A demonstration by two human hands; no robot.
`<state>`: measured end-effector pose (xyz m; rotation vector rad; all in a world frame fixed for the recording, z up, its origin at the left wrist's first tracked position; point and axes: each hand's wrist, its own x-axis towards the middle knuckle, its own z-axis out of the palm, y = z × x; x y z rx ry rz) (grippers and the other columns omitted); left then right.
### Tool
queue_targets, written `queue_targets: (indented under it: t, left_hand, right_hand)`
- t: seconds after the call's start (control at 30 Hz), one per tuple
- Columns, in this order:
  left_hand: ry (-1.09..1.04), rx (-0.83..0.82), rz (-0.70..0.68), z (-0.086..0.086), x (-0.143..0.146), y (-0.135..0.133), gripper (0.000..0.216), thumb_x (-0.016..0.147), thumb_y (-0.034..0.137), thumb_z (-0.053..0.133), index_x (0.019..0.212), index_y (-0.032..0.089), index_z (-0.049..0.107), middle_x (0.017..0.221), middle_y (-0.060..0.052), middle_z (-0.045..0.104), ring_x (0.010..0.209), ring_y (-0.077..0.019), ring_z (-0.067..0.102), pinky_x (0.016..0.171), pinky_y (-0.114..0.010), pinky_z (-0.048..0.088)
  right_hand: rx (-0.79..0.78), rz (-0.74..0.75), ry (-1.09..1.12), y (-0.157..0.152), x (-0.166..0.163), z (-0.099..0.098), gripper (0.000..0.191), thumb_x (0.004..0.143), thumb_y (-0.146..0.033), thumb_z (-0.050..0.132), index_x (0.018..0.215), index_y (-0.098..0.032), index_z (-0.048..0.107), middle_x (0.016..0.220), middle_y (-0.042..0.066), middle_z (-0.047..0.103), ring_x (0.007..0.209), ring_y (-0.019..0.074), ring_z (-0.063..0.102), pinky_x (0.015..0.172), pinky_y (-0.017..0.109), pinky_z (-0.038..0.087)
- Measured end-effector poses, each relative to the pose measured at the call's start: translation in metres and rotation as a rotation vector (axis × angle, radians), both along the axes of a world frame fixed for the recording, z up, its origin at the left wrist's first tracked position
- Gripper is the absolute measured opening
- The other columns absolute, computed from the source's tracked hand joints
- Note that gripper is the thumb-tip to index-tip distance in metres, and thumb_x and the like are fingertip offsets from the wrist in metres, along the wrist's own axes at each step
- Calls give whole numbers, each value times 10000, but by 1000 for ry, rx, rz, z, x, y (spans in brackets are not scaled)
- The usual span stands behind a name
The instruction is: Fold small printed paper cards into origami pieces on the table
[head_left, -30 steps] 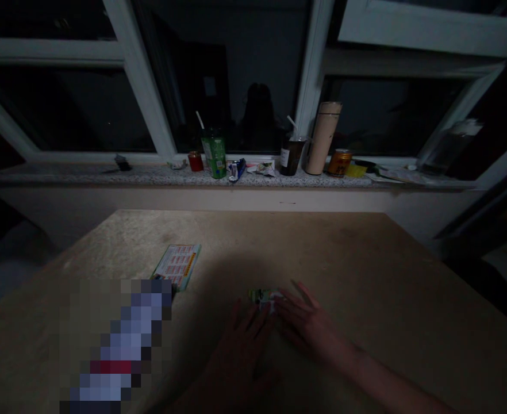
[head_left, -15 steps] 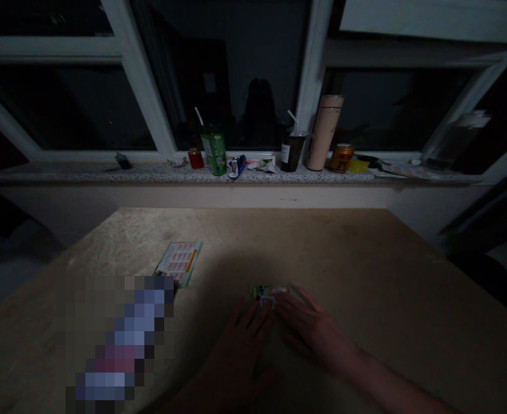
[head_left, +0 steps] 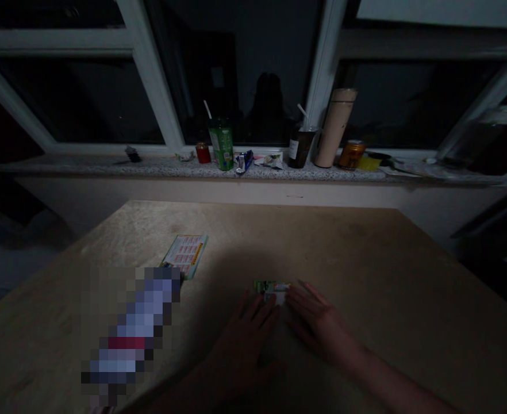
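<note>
A small green-and-white printed piece, perhaps a wrapper or folded paper (head_left: 275,288), lies flat on the wooden table (head_left: 344,247) in front of me. My left hand (head_left: 249,328) rests palm down at its near edge, fingers spread over the lower part. At its right end, my right hand (head_left: 316,316) lies with fingers stretched out, the tips touching or just beside it. Dim light and the fingers hide part of the piece. Neither hand grips anything.
A printed card (head_left: 187,253) lies to the left, beside a blurred-out area (head_left: 137,328). Along the windowsill (head_left: 171,167) stand a green cup (head_left: 222,146), a dark cup with a straw (head_left: 300,148), a pink flask (head_left: 334,129), an orange can (head_left: 350,155) and a red jar (head_left: 202,153).
The view has shifted slightly, moving the scene right and a little up. My right hand has slid slightly outward, baring more of the printed piece; my left hand stays about in place.
</note>
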<state>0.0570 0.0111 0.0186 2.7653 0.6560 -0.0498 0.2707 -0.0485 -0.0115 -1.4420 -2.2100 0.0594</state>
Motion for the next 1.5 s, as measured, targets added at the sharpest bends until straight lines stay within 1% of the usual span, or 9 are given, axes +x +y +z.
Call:
queue_targets:
  t: [0.1, 0.3, 0.6, 0.9, 1.03, 1.17, 1.33, 1.4, 1.5]
  left_hand:
    - [6, 1, 3, 0, 0, 0, 758, 828, 578, 483, 1445, 228, 217, 1527, -65, 180, 1387, -295, 132, 1116, -534, 38]
    - [9, -1, 22, 0, 1, -1, 777, 812, 571, 511, 1443, 223, 223, 1527, -62, 182, 1387, -297, 127, 1115, -537, 57]
    - [5, 3, 7, -2, 1, 0, 760, 829, 583, 479, 1446, 226, 214, 1526, -70, 181, 1380, -304, 151, 1112, -550, 37]
    - [2, 6, 2, -3, 0, 1, 764, 826, 581, 492, 1445, 226, 219, 1524, -80, 184, 1382, -314, 142, 1109, -551, 63]
    - [-31, 32, -8, -6, 0, 1, 758, 832, 568, 495, 1446, 225, 212, 1521, -77, 201, 1381, -306, 152, 1112, -542, 74]
    - [-60, 56, -31, -12, -1, 4, 734, 844, 564, 482, 1437, 207, 238, 1517, -87, 211, 1380, -303, 160, 1116, -522, 94]
    - [-101, 101, -60, -15, -3, 7, 702, 870, 527, 465, 1442, 197, 225, 1497, -90, 271, 1375, -283, 191, 1122, -507, 82]
    - [-105, 130, -65, -13, -3, 8, 691, 882, 503, 459, 1451, 211, 197, 1493, -82, 281, 1373, -276, 200, 1121, -513, 74]
    - [-83, 171, -56, -12, -3, 9, 639, 908, 510, 399, 1445, 216, 218, 1484, -83, 301, 1371, -279, 204, 1109, -543, 66]
  right_hand:
    - [0, -21, 3, 2, -1, -1, 420, 850, -210, 514, 1265, -143, 519, 1229, 128, 601, 1182, 244, 526, 1059, 485, 368]
    - [12, -39, -13, 4, -4, 1, 348, 874, -223, 496, 1205, -138, 560, 1186, 108, 632, 1153, 225, 548, 1092, 472, 325]
    - [51, -178, -107, 2, -3, 7, 340, 876, -267, 506, 1192, -157, 570, 1249, 113, 580, 1226, 278, 457, 1061, 551, 311]
    - [60, -227, -133, 3, -2, 6, 404, 868, -273, 513, 1249, -141, 529, 1279, 115, 559, 1240, 276, 442, 1061, 539, 315]
    - [44, -204, -152, 3, -2, 7, 381, 875, -274, 501, 1225, -130, 551, 1274, 106, 568, 1261, 279, 420, 1080, 537, 288]
    - [59, -152, -133, 3, 1, 5, 372, 879, -238, 479, 1223, -115, 545, 1283, 122, 560, 1253, 272, 439, 1074, 540, 303]
    - [129, -74, -102, 0, 1, 3, 263, 882, -182, 473, 1082, -92, 619, 1133, 138, 653, 1177, 255, 521, 1062, 496, 348]
    - [146, -42, -94, -1, 0, 3, 233, 875, -162, 481, 1042, -94, 629, 1081, 132, 673, 1148, 248, 542, 1071, 491, 339]
    - [175, 9, -85, -2, -2, 4, 203, 874, -140, 475, 1000, -111, 631, 1015, 114, 690, 1092, 226, 577, 1094, 493, 298]
